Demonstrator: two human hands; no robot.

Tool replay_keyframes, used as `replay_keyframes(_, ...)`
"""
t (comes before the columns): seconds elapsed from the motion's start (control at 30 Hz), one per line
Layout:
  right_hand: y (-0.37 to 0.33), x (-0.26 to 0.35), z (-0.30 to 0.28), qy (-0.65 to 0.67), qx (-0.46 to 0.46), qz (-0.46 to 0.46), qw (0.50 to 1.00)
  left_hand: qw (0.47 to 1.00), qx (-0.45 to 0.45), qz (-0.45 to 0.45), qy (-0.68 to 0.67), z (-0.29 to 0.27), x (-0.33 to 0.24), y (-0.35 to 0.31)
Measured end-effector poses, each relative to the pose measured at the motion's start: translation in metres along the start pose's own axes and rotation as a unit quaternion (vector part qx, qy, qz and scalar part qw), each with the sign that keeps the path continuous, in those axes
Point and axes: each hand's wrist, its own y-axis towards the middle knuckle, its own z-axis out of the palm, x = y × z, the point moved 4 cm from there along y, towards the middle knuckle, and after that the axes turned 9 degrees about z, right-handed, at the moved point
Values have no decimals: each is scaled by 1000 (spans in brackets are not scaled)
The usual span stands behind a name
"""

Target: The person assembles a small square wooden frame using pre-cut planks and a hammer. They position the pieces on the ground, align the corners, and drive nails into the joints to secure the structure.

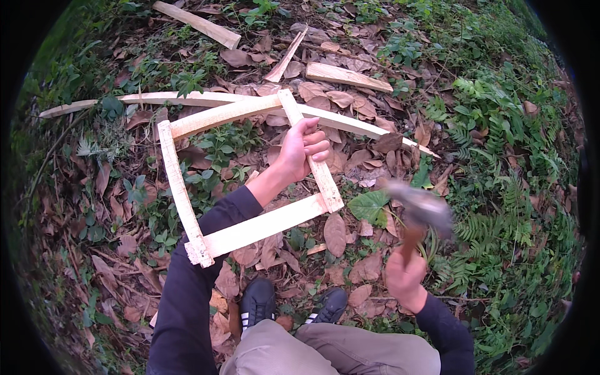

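A four-sided frame of pale wooden slats is held up over the leafy ground. My left hand is closed around its right slat, thumb toward the top, with the forearm passing behind the frame's lower slat. On the right, my right hand grips the brown handle of a hammer. The hammer's grey metal head is blurred and points upward, apart from the frame and to the right of its lower right corner.
A long thin wooden strip lies across the ground behind the frame. Farther off are a wood piece, a split sliver and a short board. Dry leaves and green plants cover the ground. My dark shoes stand below the frame.
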Motion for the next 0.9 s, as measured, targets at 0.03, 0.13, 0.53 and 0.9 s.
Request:
replay_keyframes(0.03,-7,-18,20,-27,68,59,996,999,-46,2,22,-1,-1,-3)
replay_keyframes(0.13,-1,0,31,-4,136,172,976,1000,-13,9,10,-5,0,-13)
replay_keyframes(0.53,-104,-35,55,270,55,389,879,974,13,94,204,-92,18,-40)
replay_keyframes(0.9,-148,-41,63,427,11,452,783,844,121,106,512,-115,52,-49)
